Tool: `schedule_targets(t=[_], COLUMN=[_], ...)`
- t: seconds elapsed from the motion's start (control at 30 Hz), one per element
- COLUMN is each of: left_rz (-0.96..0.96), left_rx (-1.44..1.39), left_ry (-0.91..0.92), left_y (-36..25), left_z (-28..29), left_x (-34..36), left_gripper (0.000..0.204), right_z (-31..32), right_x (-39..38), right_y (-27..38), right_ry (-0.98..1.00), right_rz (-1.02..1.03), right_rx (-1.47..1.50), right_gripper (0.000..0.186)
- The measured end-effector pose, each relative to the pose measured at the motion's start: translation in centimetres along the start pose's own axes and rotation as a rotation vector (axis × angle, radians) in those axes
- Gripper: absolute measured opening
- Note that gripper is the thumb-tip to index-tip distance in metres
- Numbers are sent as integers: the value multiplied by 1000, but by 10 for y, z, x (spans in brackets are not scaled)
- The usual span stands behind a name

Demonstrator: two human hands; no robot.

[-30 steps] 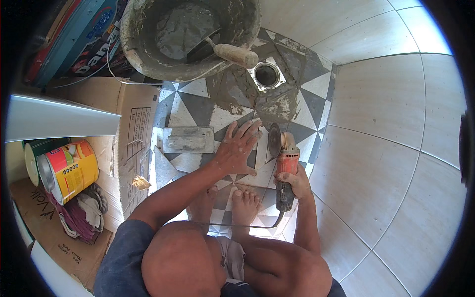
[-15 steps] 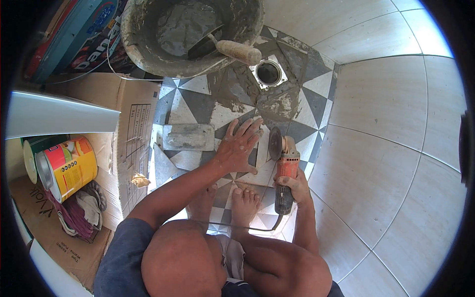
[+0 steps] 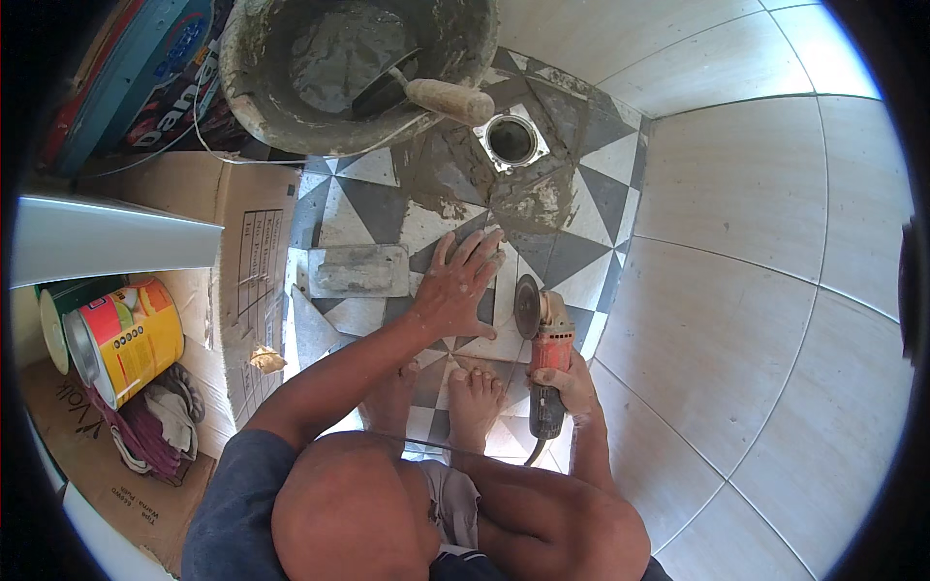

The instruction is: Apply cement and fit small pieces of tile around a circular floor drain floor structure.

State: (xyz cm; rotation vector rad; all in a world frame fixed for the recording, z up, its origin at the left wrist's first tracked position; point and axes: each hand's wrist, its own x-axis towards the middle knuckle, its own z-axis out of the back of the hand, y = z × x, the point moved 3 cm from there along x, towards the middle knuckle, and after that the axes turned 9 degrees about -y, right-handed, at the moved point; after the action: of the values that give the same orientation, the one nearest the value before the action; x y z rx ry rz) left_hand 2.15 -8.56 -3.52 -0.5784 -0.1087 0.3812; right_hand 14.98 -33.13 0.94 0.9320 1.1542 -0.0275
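Note:
My left hand [image 3: 459, 290] lies palm down with its fingers spread on the patterned black-and-white floor tiles [image 3: 586, 273]. My right hand [image 3: 570, 387] is wrapped round the body of an orange and black angle grinder [image 3: 554, 351]. Its cutting disc [image 3: 528, 306] stands on edge, a short way right of my left hand. I cannot tell whether the disc spins or touches the floor. A dark cord runs from the grinder's rear toward my legs. Ahead of my hands, a square metal floor drain [image 3: 511, 141] sits amid wet grey mortar [image 3: 441, 174].
A mortar-crusted bucket [image 3: 237, 97] stands at the far left, with a wooden-handled trowel [image 3: 448, 100] leaning in it. A flat grey float [image 3: 359, 270] lies left of my left hand. Cardboard boxes [image 3: 254, 232] and a yellow can [image 3: 136, 339] line the left; a tiled wall [image 3: 717, 281] bounds the right.
My right hand has drawn the grinder slightly back toward me. My left hand keeps its place on the floor. The whole view has shifted a little.

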Motion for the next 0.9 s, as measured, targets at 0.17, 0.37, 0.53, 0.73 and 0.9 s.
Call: schedule_targets(t=[0.17, 0.37, 0.53, 0.73, 0.9], left_rz=[0, -2, -2, -3, -1], left_rx=[1, 8, 19, 17, 10], left_ry=[4, -2, 7, 11, 2], left_y=[0, -2, 0, -1, -2], left_z=[-1, 0, 2, 1, 0], left_x=[-1, 0, -1, 1, 1], left_gripper=[127, 127, 125, 124, 124], right_z=[-3, -3, -9, -7, -5], right_x=[-3, 12, 20, 27, 33], right_y=[3, 12, 23, 25, 23], right_ry=[31, 50, 45, 32, 35], right_rz=[-34, 43, 27, 48, 68], right_rx=[25, -6, 22, 12, -2], right_gripper=[65, 64, 66, 64, 60])
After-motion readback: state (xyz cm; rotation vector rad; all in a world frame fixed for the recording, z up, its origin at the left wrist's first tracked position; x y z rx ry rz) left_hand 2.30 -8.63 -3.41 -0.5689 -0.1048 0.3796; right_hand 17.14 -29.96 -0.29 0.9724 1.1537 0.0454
